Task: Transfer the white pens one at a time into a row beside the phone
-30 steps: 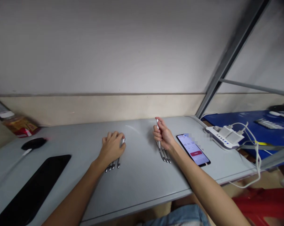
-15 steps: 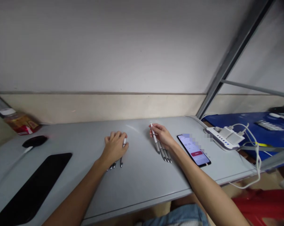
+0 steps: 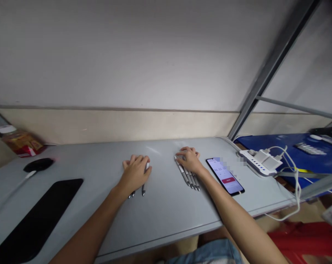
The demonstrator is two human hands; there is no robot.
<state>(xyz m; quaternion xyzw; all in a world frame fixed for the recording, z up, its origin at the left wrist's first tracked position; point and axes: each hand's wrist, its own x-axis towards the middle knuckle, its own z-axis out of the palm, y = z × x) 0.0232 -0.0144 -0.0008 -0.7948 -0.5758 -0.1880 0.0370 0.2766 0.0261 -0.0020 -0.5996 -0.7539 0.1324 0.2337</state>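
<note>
My left hand [image 3: 135, 171] rests on the table with its fingers curled over some grey-and-white pens. One pen [image 3: 143, 190] sits between its thumb and fingers, the white end showing by the thumb and the silver tip pointing toward me. Other pen tips show under the palm; the rest of those pens is hidden. My right hand [image 3: 190, 160] lies over a row of several similar pens [image 3: 185, 178], side by side and slanted. Its fingers are apart and bent, with the thumb by the top of the leftmost pen, which lies on the table.
Right of the pens lies a phone [image 3: 226, 178] with a lit timer screen. Beyond it is a white power strip [image 3: 258, 164] with plugs and cables. On the left are a black mat [image 3: 42, 216], a black oval device [image 3: 38, 165] with a cable, and a bottle [image 3: 22, 142].
My right hand has lowered the pen it was holding by the top, and that pen now lies in the row. Its fingers have spread. My left hand has hardly moved.
</note>
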